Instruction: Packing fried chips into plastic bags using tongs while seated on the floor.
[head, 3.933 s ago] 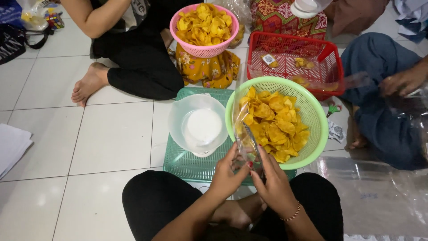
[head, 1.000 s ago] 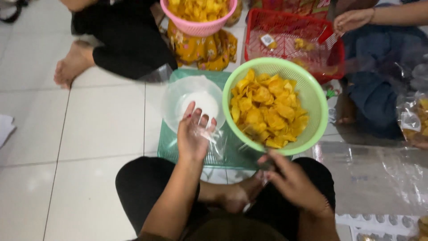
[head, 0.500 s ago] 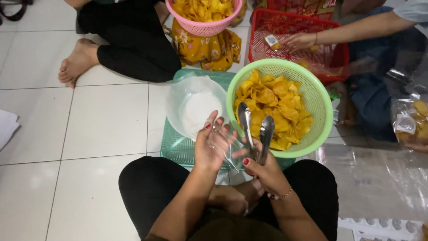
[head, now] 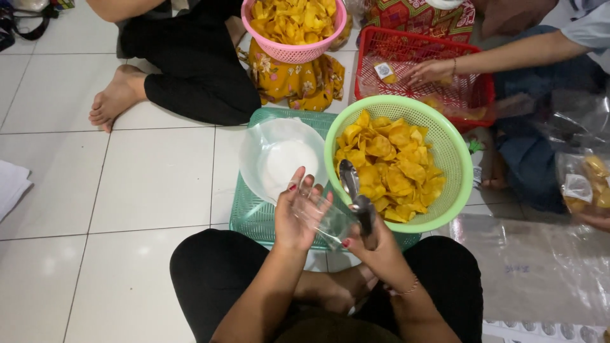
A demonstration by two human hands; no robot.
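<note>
My right hand (head: 375,244) grips metal tongs (head: 353,188) whose tips reach into the yellow chips (head: 391,165) in a green basket (head: 445,136). My left hand (head: 295,213) holds a clear plastic bag (head: 327,219) open beside the tongs, just in front of the basket's near rim. A white bowl-shaped lid or dish (head: 279,159) lies to the left of the basket on a teal tray (head: 251,216).
A pink basket (head: 292,28) of chips stands at the back by a seated person's legs (head: 184,76). Another person's hand (head: 432,71) reaches into a red basket (head: 422,73). Clear bags (head: 540,267) lie at the right; filled chip bag (head: 588,184) far right.
My right hand picked up the tongs and lowered their tips into the green basket. My left hand stayed on the clear bag. Another person's hand reached into the red basket.
</note>
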